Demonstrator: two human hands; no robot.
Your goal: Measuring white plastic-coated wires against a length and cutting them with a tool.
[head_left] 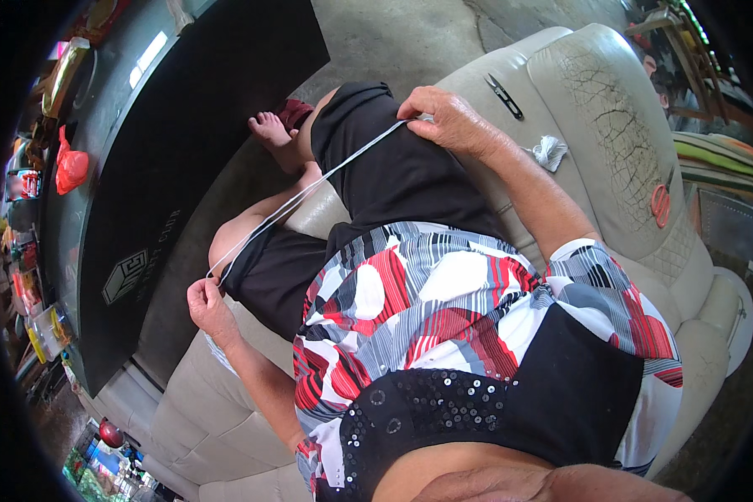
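Several thin white strands of cord or yarn stretch straight across my lap, over my dark shorts. My left hand pinches their lower end between thumb and fingertips, beside my left knee. At the other end, my right hand grips the strands with thumb and index finger above my right thigh. A small bundled hank of white yarn lies on the sofa seat near my right forearm. Black thread snips rest on the seat beyond it, blades pointing away.
I sit on a cream sofa with cracked upholstery. Orange-handled scissors lie toward its backrest. A dark table stands in front, bearing a red plastic bag and various packages. A red rounded object is at lower left.
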